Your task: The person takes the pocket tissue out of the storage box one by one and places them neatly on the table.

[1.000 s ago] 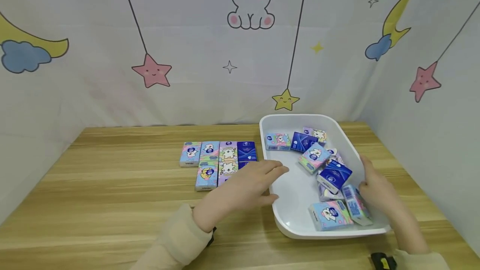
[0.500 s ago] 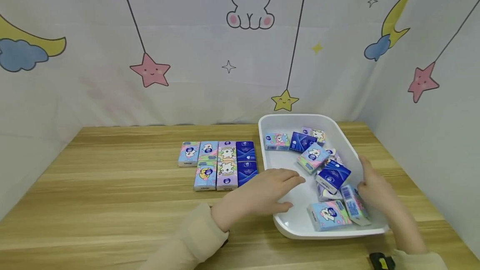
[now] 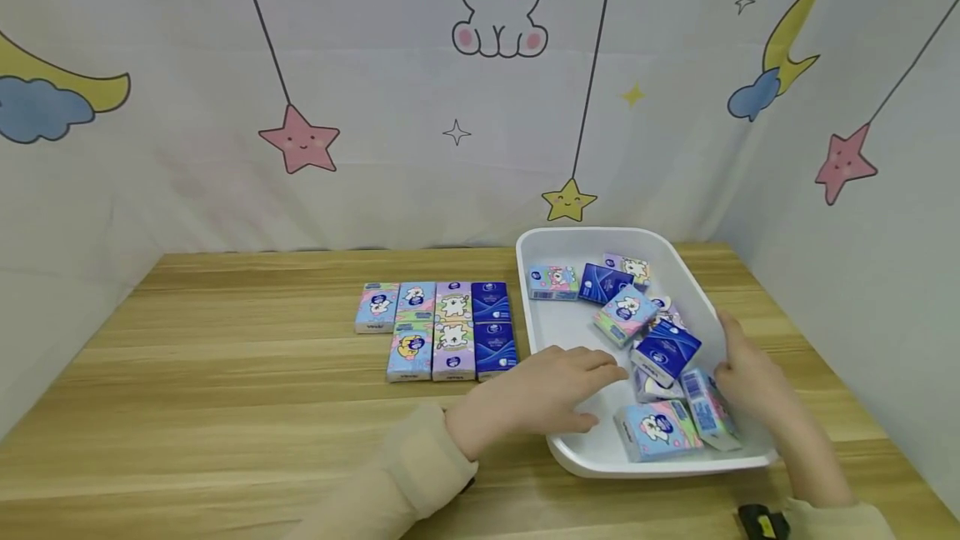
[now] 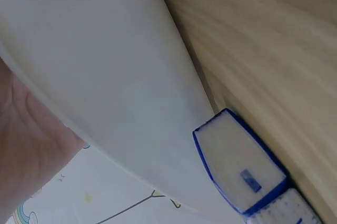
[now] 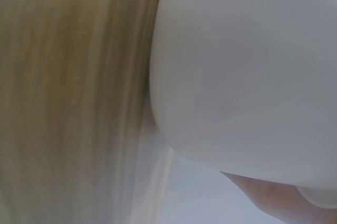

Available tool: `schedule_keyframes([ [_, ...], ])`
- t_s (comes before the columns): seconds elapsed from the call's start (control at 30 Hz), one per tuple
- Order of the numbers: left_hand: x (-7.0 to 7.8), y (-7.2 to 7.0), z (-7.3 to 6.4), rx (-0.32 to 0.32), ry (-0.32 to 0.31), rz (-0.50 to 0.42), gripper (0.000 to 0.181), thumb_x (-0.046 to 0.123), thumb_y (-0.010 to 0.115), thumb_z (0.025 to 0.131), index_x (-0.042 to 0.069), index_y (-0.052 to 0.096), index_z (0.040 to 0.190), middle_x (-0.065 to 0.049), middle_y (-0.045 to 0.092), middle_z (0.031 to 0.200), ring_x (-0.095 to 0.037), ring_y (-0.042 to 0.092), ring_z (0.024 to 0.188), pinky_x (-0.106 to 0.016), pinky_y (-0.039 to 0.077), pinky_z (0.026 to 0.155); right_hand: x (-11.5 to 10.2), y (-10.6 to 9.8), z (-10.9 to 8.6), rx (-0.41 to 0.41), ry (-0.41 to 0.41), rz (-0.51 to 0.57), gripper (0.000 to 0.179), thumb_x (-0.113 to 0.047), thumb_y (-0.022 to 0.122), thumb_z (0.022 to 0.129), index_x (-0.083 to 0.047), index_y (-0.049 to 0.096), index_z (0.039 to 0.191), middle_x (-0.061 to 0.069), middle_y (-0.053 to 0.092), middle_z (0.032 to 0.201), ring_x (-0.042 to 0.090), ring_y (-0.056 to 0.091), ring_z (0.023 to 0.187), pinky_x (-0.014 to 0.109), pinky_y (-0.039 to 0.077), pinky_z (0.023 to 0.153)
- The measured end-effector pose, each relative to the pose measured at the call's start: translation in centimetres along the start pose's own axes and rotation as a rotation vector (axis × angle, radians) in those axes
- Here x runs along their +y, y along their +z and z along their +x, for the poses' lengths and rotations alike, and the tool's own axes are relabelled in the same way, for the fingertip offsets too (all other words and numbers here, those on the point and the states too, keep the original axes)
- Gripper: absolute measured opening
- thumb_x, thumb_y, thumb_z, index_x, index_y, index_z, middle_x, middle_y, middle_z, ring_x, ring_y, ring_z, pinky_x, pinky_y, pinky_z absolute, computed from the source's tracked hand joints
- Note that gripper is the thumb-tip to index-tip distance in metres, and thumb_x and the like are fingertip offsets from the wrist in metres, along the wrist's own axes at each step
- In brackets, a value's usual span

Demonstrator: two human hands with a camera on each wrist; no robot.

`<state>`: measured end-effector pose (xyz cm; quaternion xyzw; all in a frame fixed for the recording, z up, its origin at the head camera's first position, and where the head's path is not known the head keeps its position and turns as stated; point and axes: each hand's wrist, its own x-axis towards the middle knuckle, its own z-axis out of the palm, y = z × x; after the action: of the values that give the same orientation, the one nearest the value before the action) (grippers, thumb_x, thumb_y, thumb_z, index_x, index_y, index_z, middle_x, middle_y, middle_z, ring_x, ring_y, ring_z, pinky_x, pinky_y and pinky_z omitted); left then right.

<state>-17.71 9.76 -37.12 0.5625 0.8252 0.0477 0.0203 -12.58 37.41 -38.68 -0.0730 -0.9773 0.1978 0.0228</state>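
Observation:
A white plastic bin (image 3: pixel 577 465) holds several small tissue packs, among them a dark blue pack (image 3: pixel 667 350) lying on top and a light blue pack (image 3: pixel 660 430) near the front. My left hand (image 3: pixel 551 394) reaches over the bin's left rim with fingers extended, holding nothing. Its palm shows past the rim in the left wrist view, beside the bin's outer wall (image 4: pixel 105 66). My right hand (image 3: pixel 756 382) grips the right rim; in the right wrist view only a finger (image 5: pixel 274 196) shows below the bin wall (image 5: pixel 247 71).
Left of the bin, several tissue packs lie in two tight rows on the wooden table (image 3: pixel 247 390), with blue packs (image 3: pixel 492 348) closest to the bin. A printed curtain (image 3: pixel 397 190) hangs behind and at both sides.
My left hand has moved right and slightly toward me, from beside the bin's left rim to over its inside, uncovering the front blue pack. The right hand has stayed on the rim.

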Motion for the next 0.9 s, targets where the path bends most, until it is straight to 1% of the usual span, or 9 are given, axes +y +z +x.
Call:
schedule_keyframes([
  [0.2, 0.6, 0.3, 0.9, -0.022, -0.006, 0.016, 0.061, 0.036, 0.066, 0.089, 0.024, 0.042, 0.144, 0.007, 0.046, 0.147, -0.009, 0.045, 0.133, -0.027, 0.045, 0.101, 0.0, 0.0, -0.1, -0.009, 0.005, 0.012, 0.074, 0.0, 0.042, 0.086, 0.011, 0.005, 0.148, 0.047, 0.042, 0.127, 0.061, 0.05, 0.109, 0.069, 0.044, 0.085],
  [0.33, 0.9, 0.7, 1.4, -0.03, 0.009, 0.05, 0.064, 0.035, 0.068, 0.087, 0.024, 0.042, 0.144, 0.008, 0.047, 0.146, -0.008, 0.046, 0.132, -0.025, 0.046, 0.099, 0.0, 0.0, -0.2, -0.012, 0.007, 0.025, 0.074, 0.0, 0.042, 0.086, 0.011, 0.004, 0.149, 0.047, 0.041, 0.128, 0.062, 0.048, 0.112, 0.07, 0.042, 0.088],
  [0.53, 1.6, 1.0, 2.3, -0.043, 0.046, 0.112, 0.064, 0.032, 0.07, 0.085, 0.025, 0.043, 0.143, 0.008, 0.049, 0.142, -0.007, 0.047, 0.13, -0.024, 0.047, 0.095, -0.1, 0.0, -0.3, -0.025, 0.023, 0.036, 0.075, 0.0, 0.042, 0.087, 0.008, 0.002, 0.15, 0.046, 0.04, 0.13, 0.062, 0.047, 0.113, 0.07, 0.042, 0.088],
  [0.7, 2.2, 1.5, 3.0, -0.057, 0.088, 0.171, 0.064, 0.028, 0.071, 0.084, 0.027, 0.044, 0.142, 0.011, 0.052, 0.136, -0.005, 0.05, 0.124, -0.021, 0.047, 0.088, -0.1, 0.0, -0.3, -0.024, 0.024, 0.04, 0.075, 0.0, 0.042, 0.087, 0.009, 0.002, 0.149, 0.046, 0.04, 0.13, 0.062, 0.047, 0.113, 0.07, 0.042, 0.088],
  [0.9, 2.9, 1.9, 3.6, -0.077, 0.133, 0.224, 0.065, 0.025, 0.071, 0.083, 0.03, 0.044, 0.141, 0.014, 0.05, 0.136, -0.004, 0.052, 0.119, -0.02, 0.046, 0.079, -0.1, 0.0, -0.2, -0.018, 0.017, 0.042, 0.076, 0.001, 0.042, 0.086, 0.009, 0.002, 0.149, 0.046, 0.041, 0.129, 0.061, 0.048, 0.112, 0.07, 0.042, 0.088],
])
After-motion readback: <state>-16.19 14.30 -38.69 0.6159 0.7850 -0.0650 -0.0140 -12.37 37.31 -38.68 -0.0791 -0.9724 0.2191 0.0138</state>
